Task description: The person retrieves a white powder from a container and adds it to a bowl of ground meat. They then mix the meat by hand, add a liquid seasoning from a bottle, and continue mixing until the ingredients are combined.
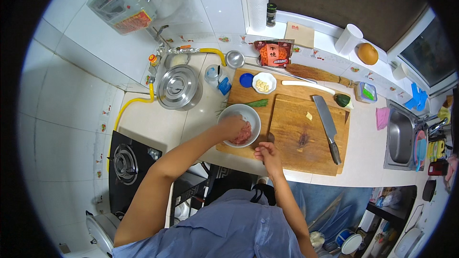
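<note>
My left hand (232, 127) reaches down into a white bowl (257, 129) that holds raw minced meat (242, 135). Its fingers are blurred and partly hidden, so their grip is not clear. Beside the bowl, at the front left of the upper wooden cutting board (287, 143), my right hand (268, 153) hovers with loosely curled fingers and nothing visible in them. A cleaver-like kitchen knife (325, 120) with a dark handle lies across the board's right side. Left of the knife is a small pale piece (309, 115), perhaps garlic or ginger.
Behind the bowl are green scallions (257, 103), a small white dish (273, 83) of garlic cloves and a blue lid (246, 80). A leek-like white stalk (304, 84) lies at the back. Left stand a lidded steel pot (193, 102) and gas stove (123, 165); right, a sink (400, 139).
</note>
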`<move>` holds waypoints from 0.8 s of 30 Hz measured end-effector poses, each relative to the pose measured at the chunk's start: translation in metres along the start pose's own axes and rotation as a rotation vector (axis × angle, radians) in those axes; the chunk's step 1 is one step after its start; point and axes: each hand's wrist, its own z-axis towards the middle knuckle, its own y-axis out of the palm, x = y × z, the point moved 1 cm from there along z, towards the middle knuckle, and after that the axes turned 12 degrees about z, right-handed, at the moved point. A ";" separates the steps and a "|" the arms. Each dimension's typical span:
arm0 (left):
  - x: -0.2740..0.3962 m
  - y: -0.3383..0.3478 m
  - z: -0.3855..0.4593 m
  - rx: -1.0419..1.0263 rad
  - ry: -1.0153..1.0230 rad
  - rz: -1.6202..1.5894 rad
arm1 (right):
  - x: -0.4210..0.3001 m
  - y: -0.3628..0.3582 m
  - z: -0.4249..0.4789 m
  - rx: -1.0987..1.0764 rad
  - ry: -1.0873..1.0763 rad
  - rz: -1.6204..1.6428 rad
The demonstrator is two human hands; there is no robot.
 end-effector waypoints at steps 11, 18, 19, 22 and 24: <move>0.010 -0.015 -0.027 0.022 0.017 -0.349 | -0.007 -0.003 -0.006 0.007 -0.003 0.026; -0.020 0.041 -0.002 0.200 -0.400 -1.185 | -0.009 -0.001 -0.011 -0.003 0.017 0.014; -0.012 0.044 0.003 0.267 -0.474 -0.952 | -0.009 -0.002 -0.011 -0.006 0.013 0.015; -0.005 0.037 0.007 0.308 -0.402 -0.636 | -0.011 -0.006 -0.013 -0.008 0.005 0.012; -0.006 0.037 0.007 0.328 -0.336 -0.565 | -0.012 -0.007 -0.016 0.000 0.008 0.005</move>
